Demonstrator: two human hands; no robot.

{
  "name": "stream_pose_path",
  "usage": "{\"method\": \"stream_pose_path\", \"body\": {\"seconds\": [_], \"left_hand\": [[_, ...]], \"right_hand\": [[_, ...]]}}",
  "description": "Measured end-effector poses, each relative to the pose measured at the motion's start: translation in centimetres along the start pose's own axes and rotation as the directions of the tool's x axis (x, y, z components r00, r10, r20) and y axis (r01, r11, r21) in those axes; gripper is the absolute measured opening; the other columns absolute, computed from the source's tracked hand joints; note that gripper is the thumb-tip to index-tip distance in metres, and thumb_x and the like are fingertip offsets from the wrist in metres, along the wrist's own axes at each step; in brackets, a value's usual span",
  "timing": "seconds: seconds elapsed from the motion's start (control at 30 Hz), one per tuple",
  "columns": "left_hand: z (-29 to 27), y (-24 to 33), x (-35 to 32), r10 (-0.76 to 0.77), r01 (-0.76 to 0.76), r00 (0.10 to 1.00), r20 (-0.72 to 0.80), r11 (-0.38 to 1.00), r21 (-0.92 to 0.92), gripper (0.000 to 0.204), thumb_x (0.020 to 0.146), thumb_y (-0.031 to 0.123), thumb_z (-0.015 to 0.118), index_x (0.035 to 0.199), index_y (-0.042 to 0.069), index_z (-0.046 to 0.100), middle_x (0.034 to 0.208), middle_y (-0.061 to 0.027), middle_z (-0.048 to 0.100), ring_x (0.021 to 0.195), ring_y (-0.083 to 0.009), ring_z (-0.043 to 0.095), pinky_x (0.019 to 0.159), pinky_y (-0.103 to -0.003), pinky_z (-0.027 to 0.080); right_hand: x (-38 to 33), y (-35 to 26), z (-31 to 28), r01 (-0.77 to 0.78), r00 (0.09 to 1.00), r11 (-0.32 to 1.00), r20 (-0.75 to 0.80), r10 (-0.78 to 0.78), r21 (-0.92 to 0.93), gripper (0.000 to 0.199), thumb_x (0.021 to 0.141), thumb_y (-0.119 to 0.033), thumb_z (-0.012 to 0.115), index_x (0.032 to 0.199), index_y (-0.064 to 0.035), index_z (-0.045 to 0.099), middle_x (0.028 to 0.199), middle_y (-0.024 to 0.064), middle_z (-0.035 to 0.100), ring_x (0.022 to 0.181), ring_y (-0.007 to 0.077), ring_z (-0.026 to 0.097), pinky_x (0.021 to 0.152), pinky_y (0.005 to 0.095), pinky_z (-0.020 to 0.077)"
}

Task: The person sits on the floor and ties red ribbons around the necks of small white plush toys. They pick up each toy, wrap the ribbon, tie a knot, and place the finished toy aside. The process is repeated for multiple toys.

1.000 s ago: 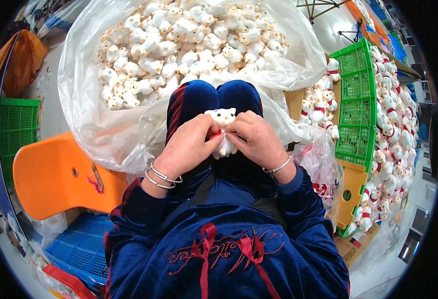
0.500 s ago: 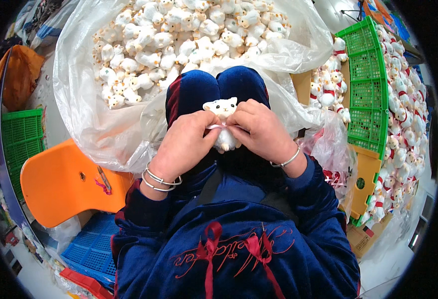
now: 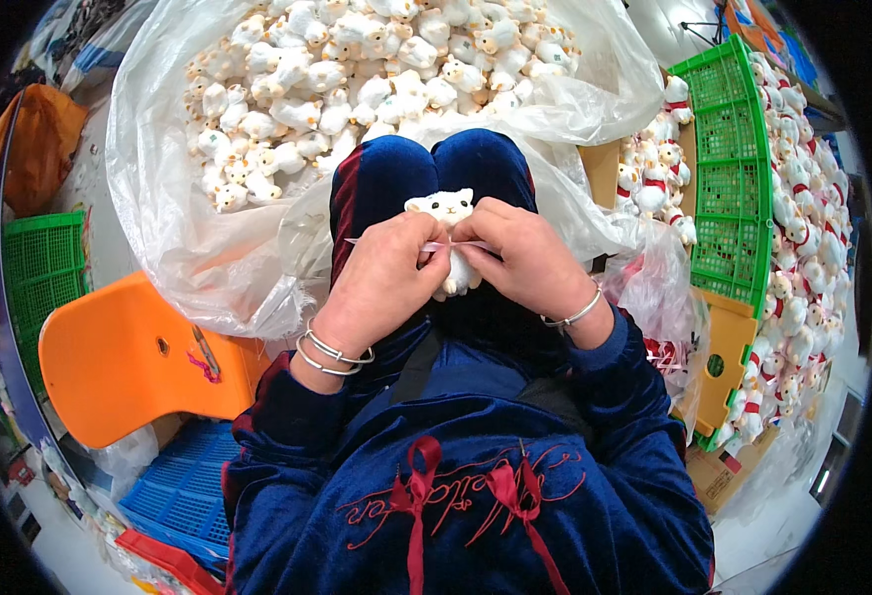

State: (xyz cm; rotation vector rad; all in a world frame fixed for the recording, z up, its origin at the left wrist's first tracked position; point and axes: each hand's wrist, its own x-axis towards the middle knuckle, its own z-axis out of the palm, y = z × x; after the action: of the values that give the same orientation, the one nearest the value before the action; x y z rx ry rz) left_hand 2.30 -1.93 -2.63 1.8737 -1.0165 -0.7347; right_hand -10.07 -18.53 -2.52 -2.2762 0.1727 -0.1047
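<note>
- I've got the left hand (image 3: 384, 268) pinching a pale ribbon (image 3: 438, 245), mid-frame
- right hand (image 3: 523, 256) pinches it too, against a white plush (image 3: 461, 276)
- plush pile (image 3: 357, 84) up top

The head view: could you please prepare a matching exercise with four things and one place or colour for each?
1. single small toy
2. chair
3. heap of white toys
4. crate at lower left

A. inside translucent plastic
B. blue
C. between both hands
D. orange

Pairs: 1-C, 2-D, 3-A, 4-B
</note>
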Motion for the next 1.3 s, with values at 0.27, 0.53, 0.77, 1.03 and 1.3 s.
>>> {"method": "stream_pose_path", "body": {"seconds": [0.27,0.53,0.77,1.03,1.3], "left_hand": [[1.7,-1.3,-0.8,0.073,-0.075,0.994,-0.076,0.997,-0.03,0.014,0.089,0.009,0.071,0.095,0.001,0.062,0.086,-0.0161,0.063,0.08,-0.0354,0.066,0.069,-0.044,0.052],[2.9,-1.0,-1.0,0.063,-0.072,0.978,-0.198,0.997,-0.036,0.016,0.091,0.009,0.072,0.103,0.002,0.064,0.092,-0.0149,0.068,0.081,-0.0298,0.069,0.071,-0.039,0.054],[3.2,-1.8,-1.1,0.149,-0.149,0.964,-0.222,0.989,0.016,0.015,0.09,0.008,0.071,0.104,0.002,0.068,0.094,-0.0138,0.07,0.083,-0.0316,0.07,0.072,-0.039,0.056],[3.7,-1.8,-1.2,0.115,-0.133,0.945,-0.305,0.99,-0.037,0.014,0.089,0.006,0.073,0.102,0.003,0.069,0.09,-0.013,0.068,0.077,-0.0294,0.069,0.069,-0.036,0.056],[4.2,-2.8,-0.8,0.188,-0.216,0.922,-0.337,0.975,-0.046,0.01,0.089,0.005,0.072,0.098,0.003,0.069,0.094,-0.0123,0.064,0.085,-0.0298,0.067,0.072,-0.038,0.055]], "right_hand": [[-0.5,0.4,-1.2,-0.004,1.0,1.0,-0.007,0.004,0.006,0.009,0.089,-0.004,0.071,0.097,-0.0023,0.068,0.089,0.0135,0.064,0.082,0.0309,0.068,0.071,0.0384,0.0534],[0.4,-0.9,-1.2,-0.154,0.987,0.987,-0.035,0.156,0.045,0.015,0.091,-0.016,0.07,0.089,-0.0011,0.067,0.081,0.0192,0.068,0.074,0.038,0.067,0.065,0.0434,0.0522],[0.2,-1.4,-2.2,-0.343,0.939,0.924,0.088,0.332,0.17,0.035,0.101,-0.027,0.064,0.084,0.0031,0.067,0.073,0.0219,0.066,0.064,0.0355,0.062,0.063,0.0412,0.0489],[-1.9,-0.6,-2.9,-0.508,0.852,0.81,0.31,0.422,0.293,0.026,0.103,-0.02,0.058,0.092,0.0009,0.07,0.072,0.0112,0.065,0.065,0.0209,0.06,0.065,0.0366,0.0489],[-1.5,-0.2,-2.6,0.01,0.967,0.948,0.238,-0.09,0.318,0.012,0.088,-0.004,0.074,0.1,-0.0014,0.072,0.09,0.012,0.068,0.085,0.0284,0.066,0.079,0.0357,0.0529]]}}
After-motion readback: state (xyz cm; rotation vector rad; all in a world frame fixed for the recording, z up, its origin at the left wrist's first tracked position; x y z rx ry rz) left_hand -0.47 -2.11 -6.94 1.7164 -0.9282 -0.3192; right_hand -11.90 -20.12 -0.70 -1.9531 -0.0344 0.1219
